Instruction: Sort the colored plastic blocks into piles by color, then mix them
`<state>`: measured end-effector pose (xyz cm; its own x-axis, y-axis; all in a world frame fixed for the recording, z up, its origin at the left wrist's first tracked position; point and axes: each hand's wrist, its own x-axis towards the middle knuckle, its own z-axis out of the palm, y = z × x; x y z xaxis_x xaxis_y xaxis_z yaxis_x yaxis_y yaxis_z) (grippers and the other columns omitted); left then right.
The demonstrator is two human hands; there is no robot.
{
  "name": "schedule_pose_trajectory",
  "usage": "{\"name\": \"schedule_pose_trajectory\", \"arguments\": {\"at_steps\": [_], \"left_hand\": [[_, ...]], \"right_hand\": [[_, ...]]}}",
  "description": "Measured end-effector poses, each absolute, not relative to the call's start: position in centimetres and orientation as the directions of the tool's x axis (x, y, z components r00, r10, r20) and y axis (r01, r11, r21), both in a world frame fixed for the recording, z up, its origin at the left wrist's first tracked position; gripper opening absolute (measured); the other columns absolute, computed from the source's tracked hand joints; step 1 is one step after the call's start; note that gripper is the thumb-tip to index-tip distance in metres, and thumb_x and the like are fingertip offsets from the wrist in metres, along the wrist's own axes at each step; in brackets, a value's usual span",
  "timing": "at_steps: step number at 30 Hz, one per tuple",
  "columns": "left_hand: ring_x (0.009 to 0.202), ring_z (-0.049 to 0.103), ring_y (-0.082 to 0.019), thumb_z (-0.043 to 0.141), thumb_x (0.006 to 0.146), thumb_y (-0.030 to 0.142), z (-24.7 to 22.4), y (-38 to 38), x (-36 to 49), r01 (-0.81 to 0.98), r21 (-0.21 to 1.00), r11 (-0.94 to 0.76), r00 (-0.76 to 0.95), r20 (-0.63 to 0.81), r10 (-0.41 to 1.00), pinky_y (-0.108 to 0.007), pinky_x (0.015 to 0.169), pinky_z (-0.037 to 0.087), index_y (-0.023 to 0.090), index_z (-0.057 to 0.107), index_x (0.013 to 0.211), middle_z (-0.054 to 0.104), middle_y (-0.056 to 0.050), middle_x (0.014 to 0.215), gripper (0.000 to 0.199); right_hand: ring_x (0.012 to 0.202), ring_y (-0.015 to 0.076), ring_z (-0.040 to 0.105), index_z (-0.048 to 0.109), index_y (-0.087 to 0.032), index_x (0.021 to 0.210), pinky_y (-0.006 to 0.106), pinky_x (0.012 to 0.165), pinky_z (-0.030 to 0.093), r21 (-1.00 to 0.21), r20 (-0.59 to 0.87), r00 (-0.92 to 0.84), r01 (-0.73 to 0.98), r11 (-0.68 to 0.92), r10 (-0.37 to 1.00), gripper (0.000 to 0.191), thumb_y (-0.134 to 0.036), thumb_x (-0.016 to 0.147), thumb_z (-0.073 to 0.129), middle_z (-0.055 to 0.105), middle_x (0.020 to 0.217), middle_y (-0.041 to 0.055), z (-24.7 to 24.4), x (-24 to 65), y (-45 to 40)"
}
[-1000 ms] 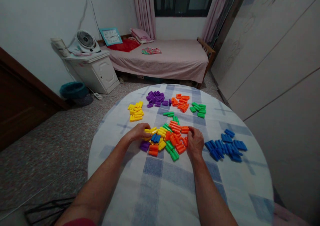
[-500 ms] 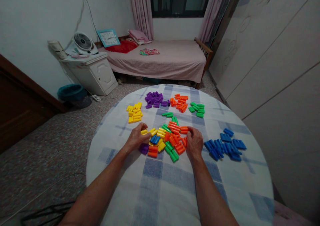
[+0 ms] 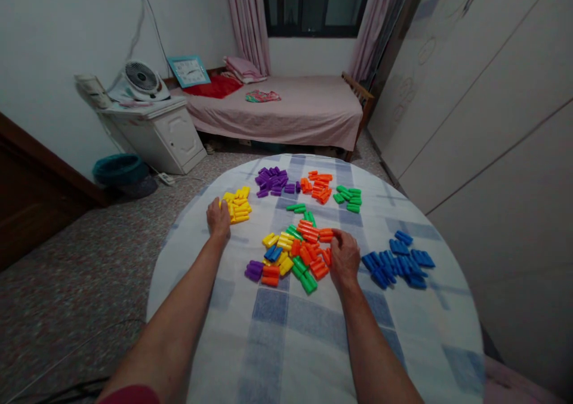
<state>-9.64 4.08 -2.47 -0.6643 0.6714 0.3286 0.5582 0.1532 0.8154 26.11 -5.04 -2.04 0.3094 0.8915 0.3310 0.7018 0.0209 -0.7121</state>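
Note:
My left hand (image 3: 218, 218) is at the left edge of the yellow block pile (image 3: 239, 206), its fingers closed on a yellow plastic block there, partly hidden by the hand. My right hand (image 3: 345, 256) is beside the mixed pile, with curled fingertips on the right end of an orange plastic block (image 3: 326, 234). The mixed pile holds ribbed tube-like blocks: yellow blocks (image 3: 285, 241), a blue block (image 3: 273, 253), a purple block (image 3: 254, 270), green blocks (image 3: 304, 274) and more orange blocks (image 3: 308, 252).
Farther back on the round, cloth-covered table (image 3: 313, 344) lie a purple pile (image 3: 271, 180), an orange pile (image 3: 319, 187) and a green pile (image 3: 349, 197). A blue pile (image 3: 398, 262) lies right of my right hand. A bed (image 3: 290, 114) stands beyond.
My left hand has moved left and away from the mixed pile to the yellow pile; a yellow block has left the mixed pile's left end. My right hand stays nearly in place.

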Motion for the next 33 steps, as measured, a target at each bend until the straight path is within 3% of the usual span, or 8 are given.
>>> {"name": "schedule_pose_trajectory", "arguments": {"at_steps": [4,8,11,16,20,26,29,33], "left_hand": [[0.132,0.046,-0.026,0.045,0.090,0.033,-2.0,3.5,-7.9,0.503,0.853,0.140,-0.698,0.305,0.648,-0.047,0.112,0.033,0.011,0.053,0.118,0.053,-0.020,0.132,0.036],[0.132,0.044,-0.025,0.040,0.091,0.029,-1.8,2.5,-4.5,0.438,0.888,0.141,-0.774,0.293,0.561,-0.042,0.114,0.032,0.008,0.050,0.125,0.050,-0.022,0.136,0.041],[0.135,0.041,-0.025,0.040,0.090,0.028,-2.1,1.6,-2.2,0.492,0.868,0.074,-0.753,0.381,0.536,-0.040,0.115,0.030,0.009,0.050,0.126,0.047,-0.021,0.139,0.042],[0.136,0.039,-0.024,0.041,0.090,0.030,-2.1,1.5,-1.4,0.637,0.770,-0.037,-0.636,0.553,0.539,-0.040,0.115,0.029,0.012,0.054,0.122,0.045,-0.018,0.141,0.039],[0.131,0.044,-0.024,0.040,0.089,0.028,-2.0,2.4,-2.7,0.575,0.818,-0.013,-0.693,0.496,0.523,-0.039,0.113,0.033,0.015,0.056,0.118,0.052,-0.016,0.132,0.036],[0.128,0.046,-0.025,0.041,0.087,0.027,-2.4,3.0,-3.7,0.513,0.858,0.024,-0.748,0.433,0.503,-0.040,0.112,0.033,0.014,0.058,0.116,0.053,-0.016,0.129,0.035],[0.130,0.044,-0.026,0.040,0.087,0.026,-2.4,3.0,-3.7,0.491,0.871,0.026,-0.752,0.408,0.518,-0.042,0.113,0.032,0.013,0.059,0.115,0.052,-0.017,0.130,0.035],[0.131,0.043,-0.027,0.040,0.088,0.027,-2.3,3.0,-3.5,0.472,0.881,0.027,-0.753,0.387,0.532,-0.042,0.113,0.031,0.011,0.060,0.113,0.050,-0.019,0.132,0.036]], "right_hand": [[0.104,0.0227,0.056,0.063,-0.017,0.114,0.038,0.093,0.041,-0.698,0.354,0.278,0.714,0.054,0.893,0.039,-0.023,0.082,0.042,0.065,0.113,0.0099,-2.0,26.0,-5.1],[0.123,0.0223,0.047,0.053,-0.019,0.131,0.039,0.101,0.036,-0.624,0.365,0.118,0.768,0.148,0.924,0.053,-0.015,0.079,0.043,0.054,0.136,0.0083,-1.9,25.8,-5.2],[0.120,0.0219,0.048,0.055,-0.019,0.130,0.039,0.099,0.037,-0.574,0.345,0.056,0.803,0.163,0.937,0.053,-0.013,0.079,0.042,0.057,0.130,0.0078,-1.9,25.8,-5.3],[0.100,0.0240,0.052,0.061,-0.020,0.121,0.039,0.088,0.041,-0.484,0.352,0.140,0.873,0.052,0.925,0.040,-0.026,0.083,0.051,0.059,0.107,0.0089,-2.0,25.6,-5.3],[0.097,0.0253,0.050,0.063,-0.018,0.107,0.039,0.086,0.041,-0.443,0.347,0.185,0.897,-0.014,0.919,0.028,-0.028,0.083,0.052,0.059,0.102,0.0093,-1.9,25.2,-5.6],[0.093,0.0228,0.055,0.054,-0.015,0.120,0.037,0.083,0.046,-0.542,0.395,0.247,0.841,0.007,0.885,0.042,-0.022,0.079,0.052,0.055,0.106,0.0108,-0.6,25.2,-5.8],[0.094,0.0209,0.056,0.056,-0.017,0.119,0.035,0.084,0.048,-0.614,0.439,0.155,0.771,0.169,0.885,0.038,-0.026,0.083,0.051,0.056,0.104,0.0091,1.0,24.5,-5.5],[0.103,0.0219,0.056,0.058,-0.018,0.117,0.037,0.090,0.045,-0.513,0.398,-0.031,0.821,0.250,0.917,0.033,-0.026,0.086,0.051,0.059,0.108,0.0093,2.2,22.7,-4.7]]}}
